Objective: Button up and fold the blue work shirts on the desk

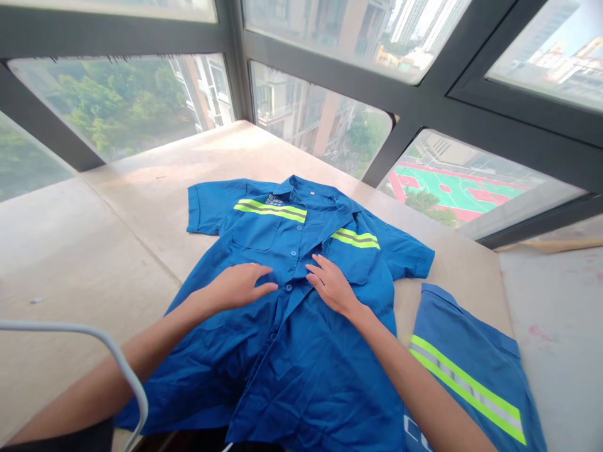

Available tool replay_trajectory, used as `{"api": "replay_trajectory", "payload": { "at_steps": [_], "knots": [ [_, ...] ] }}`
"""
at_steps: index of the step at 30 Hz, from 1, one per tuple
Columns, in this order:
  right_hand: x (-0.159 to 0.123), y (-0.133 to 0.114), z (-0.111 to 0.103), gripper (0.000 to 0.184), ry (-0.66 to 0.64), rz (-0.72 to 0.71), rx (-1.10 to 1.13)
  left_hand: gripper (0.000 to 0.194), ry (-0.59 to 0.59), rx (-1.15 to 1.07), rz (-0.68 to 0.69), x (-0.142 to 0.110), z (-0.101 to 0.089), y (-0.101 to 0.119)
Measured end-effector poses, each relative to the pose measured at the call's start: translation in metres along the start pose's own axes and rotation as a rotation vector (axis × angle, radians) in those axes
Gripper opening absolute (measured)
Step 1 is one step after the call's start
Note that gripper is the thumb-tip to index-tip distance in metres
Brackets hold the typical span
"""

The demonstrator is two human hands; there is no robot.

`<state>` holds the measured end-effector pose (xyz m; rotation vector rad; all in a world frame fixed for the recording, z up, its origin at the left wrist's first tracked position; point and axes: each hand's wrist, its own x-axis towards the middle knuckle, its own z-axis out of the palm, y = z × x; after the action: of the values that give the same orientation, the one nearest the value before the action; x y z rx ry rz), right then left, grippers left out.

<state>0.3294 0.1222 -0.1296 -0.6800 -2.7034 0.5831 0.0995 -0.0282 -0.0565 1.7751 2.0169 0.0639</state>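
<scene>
A blue short-sleeved work shirt [330, 358] lies spread out front side up, its collar pointing away from me. Yellow-green reflective strips cross both sides of the chest, and its front placket hangs partly open at the top. My left hand [240, 285] rests on or just over the shirt's left half, fingers stretched and apart from the thumb. Near the placket's right edge is my right hand [330, 282], fingers spread, with nothing visibly gripped. Several buttons show between the two hands.
A second blue garment [464, 339] with a reflective band lies folded at the right. Beneath is a pale stone sill [117, 213] with a seam. Grey-framed windows border it at the back. A white cable [113, 351] loops across the lower left.
</scene>
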Motion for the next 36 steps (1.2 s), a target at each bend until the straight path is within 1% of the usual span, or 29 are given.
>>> {"api": "replay_trajectory", "payload": {
  "at_steps": [1, 3, 5, 7, 10, 13, 15, 17, 18, 20, 21, 23, 26, 28, 30, 32, 34, 36],
  "knots": [
    [0.005, 0.001, -0.005, 0.046, 0.025, 0.005, 0.032, 0.054, 0.065, -0.059, -0.046, 0.013, -0.004, 0.005],
    [0.017, 0.002, -0.016, 0.041, 0.08, -0.003, 0.046, 0.047, 0.179, -0.138, -0.089, 0.04, -0.007, 0.015],
    [0.03, 0.002, -0.025, 0.041, 0.107, -0.051, 0.007, 0.043, 0.231, -0.149, -0.106, 0.066, -0.005, 0.021],
    [0.043, 0.003, -0.028, 0.048, 0.079, -0.128, -0.039, 0.038, 0.215, -0.124, -0.115, 0.085, 0.0, 0.025],
    [0.058, 0.005, -0.024, 0.06, -0.039, -0.215, -0.095, 0.024, 0.158, -0.084, -0.086, 0.101, 0.004, 0.026],
    [0.069, 0.006, -0.019, 0.062, -0.159, -0.221, -0.135, 0.016, 0.133, -0.087, -0.053, 0.108, 0.004, 0.022],
    [0.073, 0.008, -0.019, 0.057, -0.186, -0.213, -0.176, 0.013, 0.113, -0.112, -0.055, 0.11, 0.005, 0.018],
    [0.077, 0.01, -0.023, 0.046, -0.183, -0.22, -0.231, 0.01, 0.113, -0.123, -0.055, 0.111, 0.008, 0.015],
    [0.078, 0.011, -0.025, 0.038, -0.184, -0.229, -0.251, 0.01, 0.121, -0.121, -0.049, 0.111, 0.009, 0.015],
    [0.08, 0.013, -0.029, 0.02, -0.182, -0.243, -0.256, 0.01, 0.142, -0.123, -0.031, 0.111, 0.012, 0.014],
    [0.08, 0.014, -0.03, 0.016, -0.168, -0.244, -0.245, 0.01, 0.148, -0.136, -0.022, 0.112, 0.013, 0.015],
    [0.081, 0.014, -0.031, 0.017, -0.101, -0.24, -0.213, 0.008, 0.147, -0.189, -0.013, 0.113, 0.013, 0.017],
    [0.079, 0.012, -0.031, 0.015, 0.022, -0.222, -0.14, 0.007, 0.134, -0.331, -0.019, 0.117, 0.011, 0.018],
    [0.078, 0.01, -0.032, 0.015, 0.048, -0.204, -0.09, 0.003, 0.126, -0.446, -0.016, 0.121, 0.011, 0.015],
    [0.077, 0.01, -0.034, 0.02, 0.012, -0.182, -0.062, 0.005, 0.126, -0.552, 0.001, 0.124, 0.012, 0.01],
    [0.076, 0.01, -0.035, 0.024, -0.061, -0.167, -0.047, 0.01, 0.112, -0.663, 0.012, 0.126, 0.014, 0.003],
    [0.077, 0.012, -0.036, 0.025, -0.126, -0.167, -0.034, 0.017, 0.048, -0.805, 0.005, 0.127, 0.015, -0.002],
    [0.079, 0.014, -0.036, 0.021, -0.153, -0.18, -0.027, 0.022, -0.043, -0.944, -0.022, 0.128, 0.013, -0.006]
  ]
}}
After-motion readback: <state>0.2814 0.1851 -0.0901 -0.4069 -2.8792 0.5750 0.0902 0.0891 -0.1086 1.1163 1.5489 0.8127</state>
